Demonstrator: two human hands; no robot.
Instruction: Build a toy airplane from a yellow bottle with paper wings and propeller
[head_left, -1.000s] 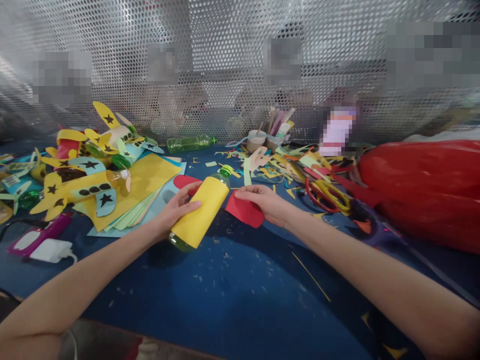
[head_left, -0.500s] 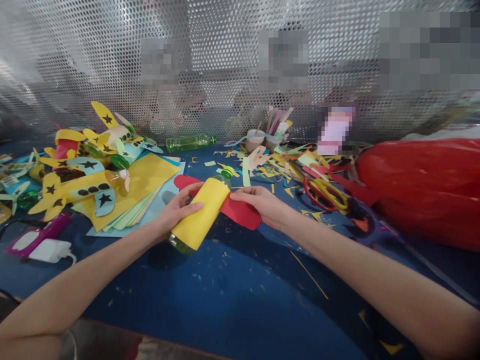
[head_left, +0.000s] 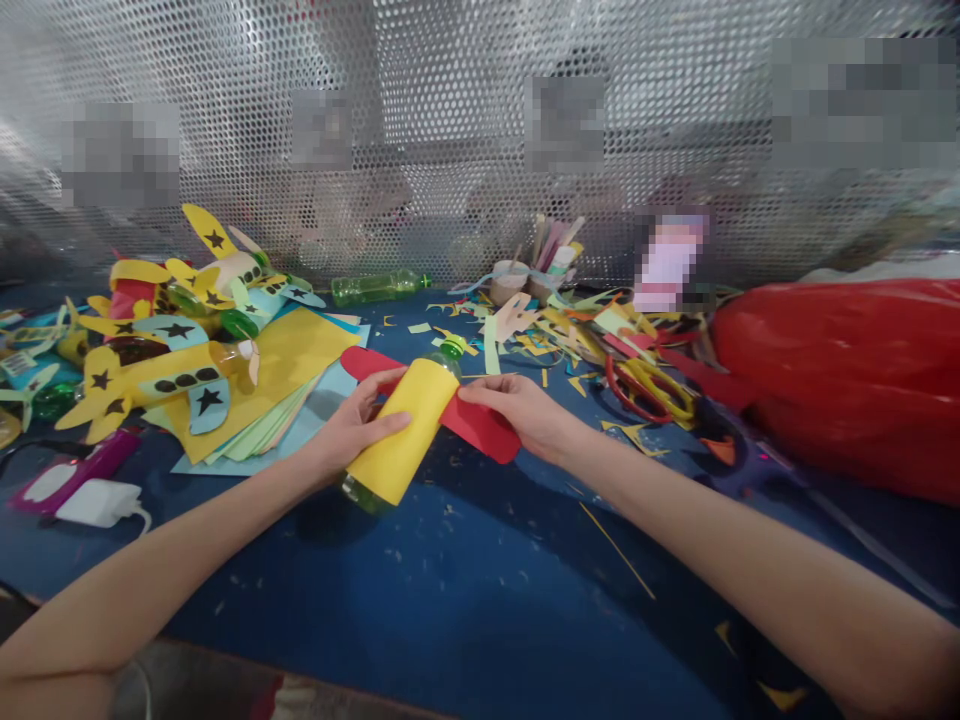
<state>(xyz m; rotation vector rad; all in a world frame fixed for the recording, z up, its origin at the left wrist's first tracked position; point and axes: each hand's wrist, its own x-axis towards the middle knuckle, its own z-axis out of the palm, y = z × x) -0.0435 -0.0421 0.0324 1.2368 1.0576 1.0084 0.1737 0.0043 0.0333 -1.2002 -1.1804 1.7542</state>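
Observation:
A green plastic bottle (head_left: 362,495) wrapped in yellow paper (head_left: 405,430) is tilted above the blue table, its green cap (head_left: 453,347) pointing away from me. My left hand (head_left: 367,420) grips the wrapped bottle from the left, thumb on the yellow paper. A red paper strip (head_left: 484,428) with a rounded end passes beneath the bottle and sticks out on both sides. Its right part is pinched between the thumb and fingers of my right hand (head_left: 517,405), close to the bottle's side. The strip's middle is hidden under the bottle.
Paper-decorated bottle planes (head_left: 176,370) and coloured paper sheets (head_left: 300,350) lie left. Behind are a green bottle (head_left: 379,287) and a perforated metal screen (head_left: 442,120). To the right are paper scraps (head_left: 570,325), scissors (head_left: 664,390), a purple glue gun (head_left: 750,460) and a red bag (head_left: 847,370).
The red strip has shifted slightly left under the bottle. Both hands keep their holds, and the bottle has hardly moved.

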